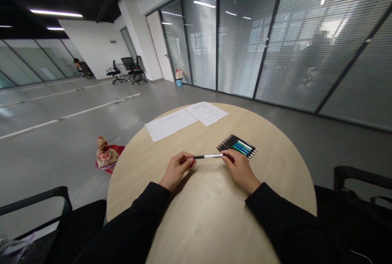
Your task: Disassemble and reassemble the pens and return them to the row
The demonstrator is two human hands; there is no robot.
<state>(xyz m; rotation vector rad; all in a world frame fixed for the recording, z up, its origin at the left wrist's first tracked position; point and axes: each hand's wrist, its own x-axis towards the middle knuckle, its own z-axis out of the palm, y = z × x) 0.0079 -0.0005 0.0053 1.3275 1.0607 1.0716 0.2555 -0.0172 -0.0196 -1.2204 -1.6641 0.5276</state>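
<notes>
A black and white pen [208,156] is held level above the round table, stretched between both hands. My left hand [178,169] pinches its dark end between thumb and fingers. At the opposite, white end, my right hand [239,169] grips the pen in the same way. Just beyond my right hand lies a row of several pens [237,146], side by side, mostly black with white, blue and green barrels among them. My right fingers partly cover the near edge of that row.
The round wooden table [214,223] carries two sheets, a blank-looking paper [170,125] and a printed paper [206,113], at its far side. A red and tan bag [108,154] sits on the floor at left. Black chairs [361,178] flank the table.
</notes>
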